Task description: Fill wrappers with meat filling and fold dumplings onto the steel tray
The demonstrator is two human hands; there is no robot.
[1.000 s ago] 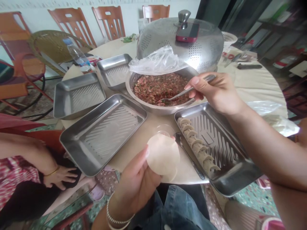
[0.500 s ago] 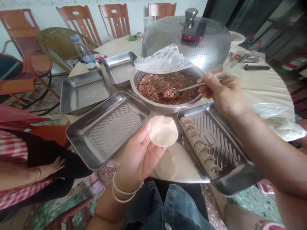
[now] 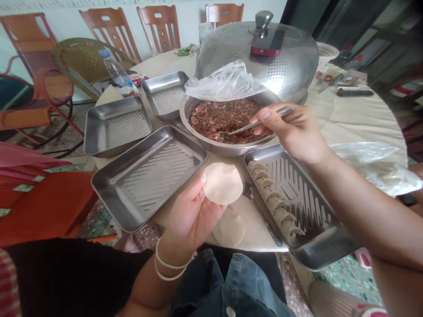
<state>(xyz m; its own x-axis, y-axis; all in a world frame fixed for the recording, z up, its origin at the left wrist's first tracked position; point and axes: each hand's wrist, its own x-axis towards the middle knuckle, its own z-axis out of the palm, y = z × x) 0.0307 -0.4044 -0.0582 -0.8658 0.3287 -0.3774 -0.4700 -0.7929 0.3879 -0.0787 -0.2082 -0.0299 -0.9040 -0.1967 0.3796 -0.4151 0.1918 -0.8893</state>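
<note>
My left hand (image 3: 190,211) holds a round, pale dumpling wrapper (image 3: 223,183) flat on its fingers above the table's near edge. My right hand (image 3: 292,130) grips a metal spoon (image 3: 246,127) whose bowl is dipped into the minced meat filling (image 3: 223,119) inside a steel bowl (image 3: 211,147). To the right, a steel tray (image 3: 317,246) carries a row of several folded dumplings (image 3: 274,200). More loose wrappers (image 3: 229,229) lie on the table under my left hand.
Three empty steel trays (image 3: 148,176) (image 3: 114,125) (image 3: 165,94) lie left of the bowl. A perforated metal dome cover (image 3: 280,66) with a red phone (image 3: 267,44) on top stands behind, a plastic bag (image 3: 224,83) beside it. A water bottle (image 3: 114,72) and wooden chairs (image 3: 158,26) are at the back. A person's dark clothing (image 3: 59,277) is at lower left.
My right hand lowered the loaded spoon back into the filling. The wrapper in my left hand stayed almost still. The person on the left shifted; their arm and hand are gone from view.
</note>
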